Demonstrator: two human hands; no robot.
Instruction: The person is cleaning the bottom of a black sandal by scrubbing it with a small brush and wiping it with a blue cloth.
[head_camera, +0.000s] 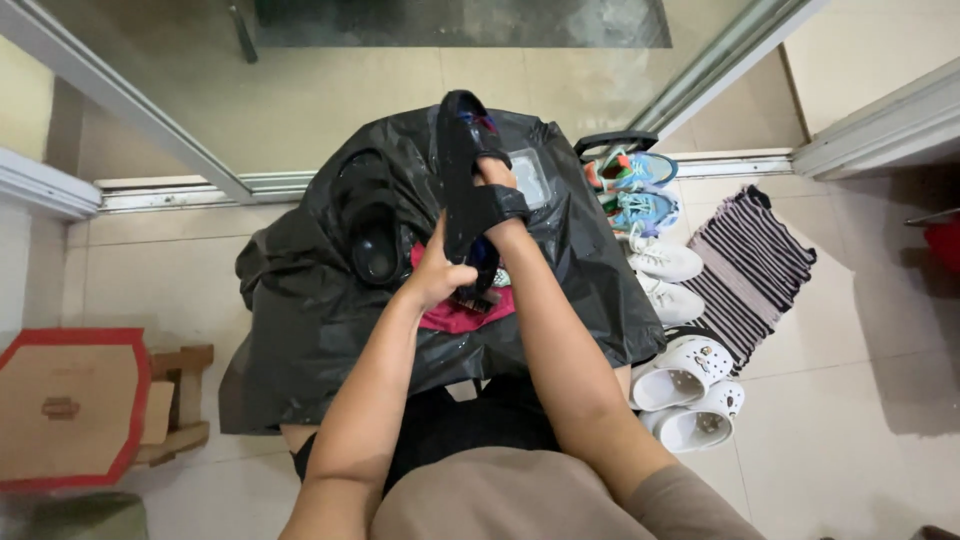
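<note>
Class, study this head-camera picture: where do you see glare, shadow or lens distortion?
Head view: soft glare on the glossy black plastic bag; the black sandal in both hands is dark, with little detail; a shadow falls on the floor tiles at right; the door frame slants, suggesting wide-angle distortion.

big black plastic bag (300, 330) | middle of the floor | soft, crinkly, open on top || small clear square packet (530, 178) | at 1 o'clock inside bag | see-through, shiny
</note>
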